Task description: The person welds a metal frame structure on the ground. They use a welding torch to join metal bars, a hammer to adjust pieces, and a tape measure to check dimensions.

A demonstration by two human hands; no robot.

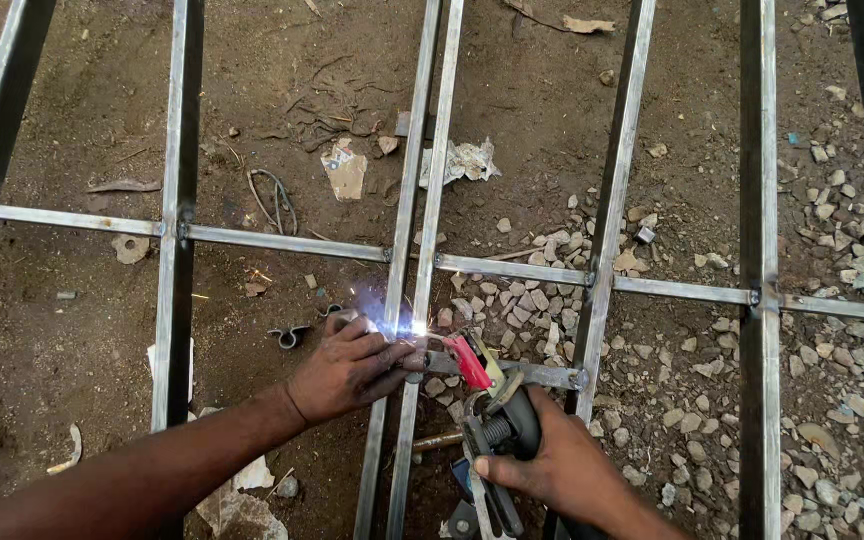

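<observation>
Over the steel frame, right hand grips an electrode holder; left hand presses a crossbar.

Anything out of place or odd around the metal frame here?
Yes: the bare left hand rests on the metal frame right beside the bright welding spark, with no glove visible. The right hand holds the electrode holder. Crumpled paper scraps litter the dirt below.
</observation>
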